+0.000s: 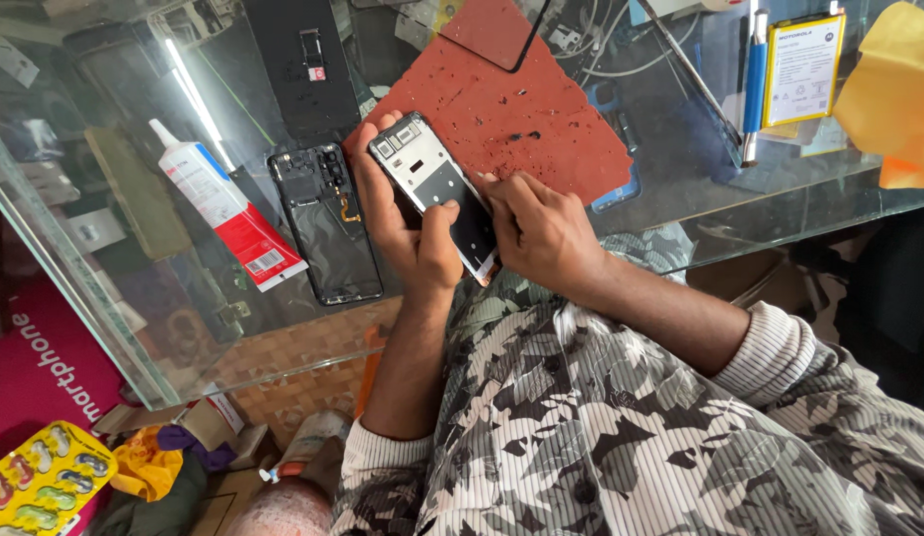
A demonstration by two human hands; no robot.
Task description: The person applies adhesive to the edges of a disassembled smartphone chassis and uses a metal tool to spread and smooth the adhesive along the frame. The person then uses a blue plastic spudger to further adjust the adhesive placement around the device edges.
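- The phone frame (437, 194), pale with a dark panel in its middle, sits in your left hand (407, 223) above the near edge of the glass counter (780, 203), tilted with its camera end away from you.
- Your left hand is wrapped around the frame from the left, thumb across its face and fingers behind it.
- Your right hand (541, 228) is curled tight at the frame's right edge, fingertips pressed on it; you cannot tell whether they pinch a small tool.
- On the counter just beyond your hands lies a red mat (541, 109), speckled with dark bits and a few tiny screws.
- Left of your left hand, an opened black phone shell (328, 233) lies flat on the glass, and a white-and-red glue tube (228, 213) lies slanted beside it.
- A dark back cover (303, 60) rests further off; at the far right are a flat battery (801, 69), a blue pen-like tool (755, 79) and a yellow cloth (899, 94).
- Below the glass, at lower left, a pink surface (45, 367) and a yellow blister tray (45, 481) show.
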